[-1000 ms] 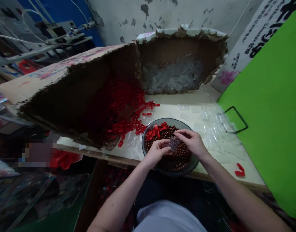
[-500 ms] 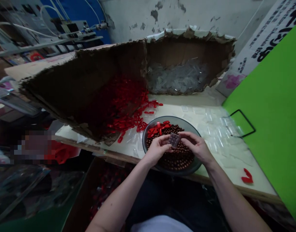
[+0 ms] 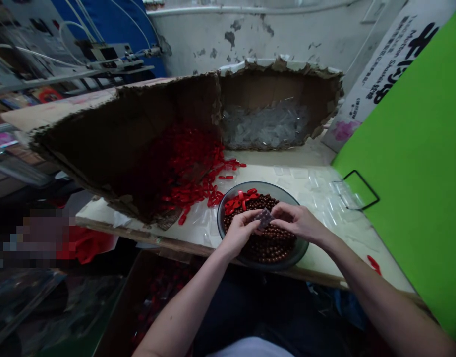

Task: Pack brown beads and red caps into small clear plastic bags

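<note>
Over a grey bowl (image 3: 221,218) of brown beads (image 3: 276,248), my left hand (image 3: 243,229) pinches a small clear case (image 3: 264,218) with dark beads in it. My right hand (image 3: 297,221) is closed at the right edge of the same case, thumb and fingers together on it. Several red plastic pieces (image 3: 233,204) lie on the beads at the bowl's back left.
A torn cardboard box (image 3: 83,134) holds red pieces (image 3: 191,153) on the left and clear cases (image 3: 265,124) on the right. More clear cases (image 3: 330,210) lie right of the bowl, near a black wire handle (image 3: 374,201) and a green board (image 3: 417,163).
My right hand has closed in on the case, its fingers now at the case's right edge. The case has turned in my left hand. The whole view has shifted slightly.
</note>
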Demonstrator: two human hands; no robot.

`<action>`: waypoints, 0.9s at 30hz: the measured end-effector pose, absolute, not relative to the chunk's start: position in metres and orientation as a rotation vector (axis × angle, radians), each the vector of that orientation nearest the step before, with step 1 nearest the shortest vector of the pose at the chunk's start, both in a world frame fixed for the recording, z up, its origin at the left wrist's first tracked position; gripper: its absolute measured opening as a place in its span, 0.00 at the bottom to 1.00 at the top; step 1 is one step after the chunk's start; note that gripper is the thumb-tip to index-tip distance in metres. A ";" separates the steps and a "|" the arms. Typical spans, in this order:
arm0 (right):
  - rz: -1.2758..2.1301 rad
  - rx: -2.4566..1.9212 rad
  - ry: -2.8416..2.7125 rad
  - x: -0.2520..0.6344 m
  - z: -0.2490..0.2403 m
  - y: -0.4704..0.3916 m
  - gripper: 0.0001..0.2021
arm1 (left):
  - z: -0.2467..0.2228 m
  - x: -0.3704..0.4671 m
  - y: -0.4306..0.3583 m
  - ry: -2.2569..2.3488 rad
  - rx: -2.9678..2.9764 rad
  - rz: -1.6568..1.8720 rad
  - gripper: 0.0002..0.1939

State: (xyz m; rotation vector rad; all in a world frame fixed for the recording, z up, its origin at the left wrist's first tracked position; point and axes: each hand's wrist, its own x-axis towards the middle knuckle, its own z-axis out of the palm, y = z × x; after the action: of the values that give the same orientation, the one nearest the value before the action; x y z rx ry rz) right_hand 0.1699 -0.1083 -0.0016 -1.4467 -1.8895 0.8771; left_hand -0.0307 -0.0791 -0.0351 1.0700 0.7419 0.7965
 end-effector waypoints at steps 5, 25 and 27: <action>0.796 -1.498 -1.694 0.180 -0.013 -0.110 0.14 | -0.031 -0.039 -0.084 0.847 1.399 1.099 0.17; 0.684 -1.564 -1.669 0.191 -0.035 -0.117 0.09 | -0.027 -0.049 -0.081 0.881 1.787 1.108 0.16; 0.670 -1.568 -1.673 0.191 -0.036 -0.117 0.09 | -0.029 -0.049 -0.082 0.891 1.787 1.101 0.16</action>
State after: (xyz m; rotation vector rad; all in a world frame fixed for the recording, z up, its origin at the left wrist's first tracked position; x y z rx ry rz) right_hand 0.1906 -0.1174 -0.0356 -1.5680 -1.6726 0.6704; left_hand -0.0489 -0.0819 -0.0285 1.7871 0.8906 1.1009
